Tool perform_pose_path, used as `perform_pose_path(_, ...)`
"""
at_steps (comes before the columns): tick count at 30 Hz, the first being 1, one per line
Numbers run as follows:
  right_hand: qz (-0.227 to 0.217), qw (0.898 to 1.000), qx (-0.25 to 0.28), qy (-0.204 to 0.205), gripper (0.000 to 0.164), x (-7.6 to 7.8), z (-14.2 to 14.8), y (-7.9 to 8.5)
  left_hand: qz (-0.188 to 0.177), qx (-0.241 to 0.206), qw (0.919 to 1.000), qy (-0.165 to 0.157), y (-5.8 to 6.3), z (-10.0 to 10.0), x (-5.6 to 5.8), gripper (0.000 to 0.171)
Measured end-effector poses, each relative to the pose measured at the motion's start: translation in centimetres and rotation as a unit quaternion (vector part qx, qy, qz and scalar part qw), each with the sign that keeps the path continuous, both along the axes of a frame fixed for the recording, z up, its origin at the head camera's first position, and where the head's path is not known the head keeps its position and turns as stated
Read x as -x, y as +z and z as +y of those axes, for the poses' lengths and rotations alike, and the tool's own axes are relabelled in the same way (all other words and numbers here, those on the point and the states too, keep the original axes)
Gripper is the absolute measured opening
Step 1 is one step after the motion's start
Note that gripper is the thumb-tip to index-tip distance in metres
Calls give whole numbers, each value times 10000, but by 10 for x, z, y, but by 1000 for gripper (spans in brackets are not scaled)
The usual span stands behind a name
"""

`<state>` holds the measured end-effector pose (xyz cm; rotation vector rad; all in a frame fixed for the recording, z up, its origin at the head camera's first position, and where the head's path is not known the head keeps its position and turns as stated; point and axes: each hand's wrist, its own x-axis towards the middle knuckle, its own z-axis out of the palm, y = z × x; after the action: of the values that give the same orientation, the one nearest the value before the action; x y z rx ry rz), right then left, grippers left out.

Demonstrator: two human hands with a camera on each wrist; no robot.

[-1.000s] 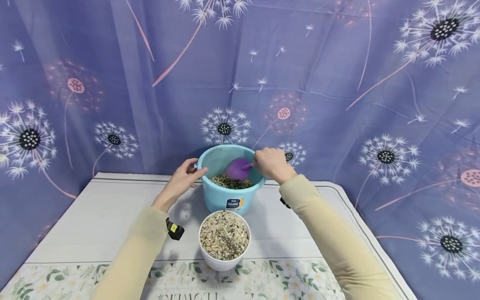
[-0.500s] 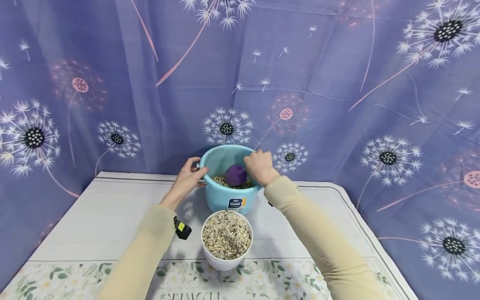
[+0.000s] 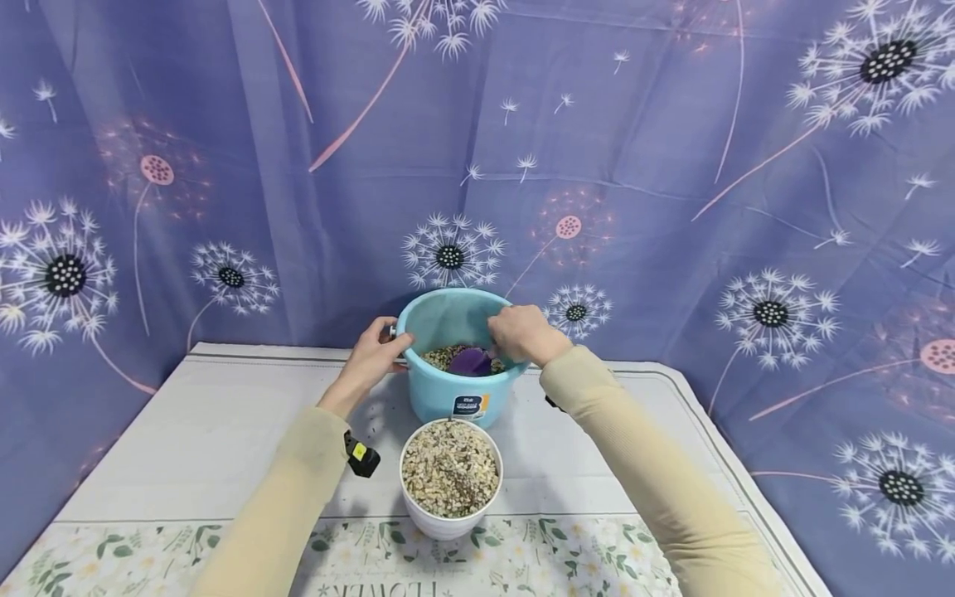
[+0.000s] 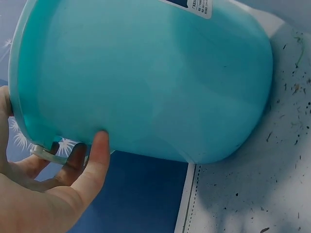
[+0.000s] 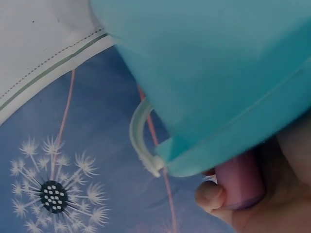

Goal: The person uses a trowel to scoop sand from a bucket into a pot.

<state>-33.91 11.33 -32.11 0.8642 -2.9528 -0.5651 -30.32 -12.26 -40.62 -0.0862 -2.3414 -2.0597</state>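
Observation:
A light-blue bucket (image 3: 448,398) holds a layer of pale, grainy potting mix (image 3: 442,356). My left hand (image 3: 370,358) grips its left rim, the thumb over the edge; in the left wrist view a fingertip touches the outer wall. Reaching over the right rim, my right hand (image 3: 524,333) holds a small purple shovel (image 3: 470,361), its blade down at the mix. The end of the pink-purple handle (image 5: 239,182) shows between the fingers in the right wrist view. In front of the bucket stands a white pot (image 3: 442,527) heaped with beige grains (image 3: 451,468).
Beneath everything is a white table (image 3: 246,431) with a floral-printed cloth band (image 3: 149,551) along its near side. A purple dandelion curtain (image 3: 358,215) hangs close behind the bucket. The bucket's pale handle (image 5: 138,128) hangs at its side. Dark crumbs (image 4: 265,229) dot the tabletop.
The shovel blade has turned and dropped from above the mix down to it inside the bucket. My right hand has moved left and slightly lower. The left hand keeps its grip on the rim.

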Motion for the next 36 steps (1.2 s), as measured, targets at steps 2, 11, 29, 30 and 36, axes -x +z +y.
perform_pose_path(2, -134, 9999, 27, 95, 30, -3, 0, 3, 8, -17, 10000, 33, -1, 0, 0, 51)
perform_pose_path(11, -858, 9950, 420, 291, 25, -9, 5, 14, 16, -38, 10000, 53, -2, 0, -2, 53)
perform_pose_path(29, -2527, 9404, 2267, -184, 21, -2, 35, 26, -40, 23, 10000, 39, 0, 4, -4, 52)
perform_pose_path(30, -2555, 9375, 2350, -245, 21, -2, 37, 27, -38, 20, 10000, 36, 0, 4, -4, 52)
perform_pose_path(36, -2755, 9222, 2696, -314, 21, -1, 47, 29, -34, 52, 10000, 20, 0, 3, -5, 54)
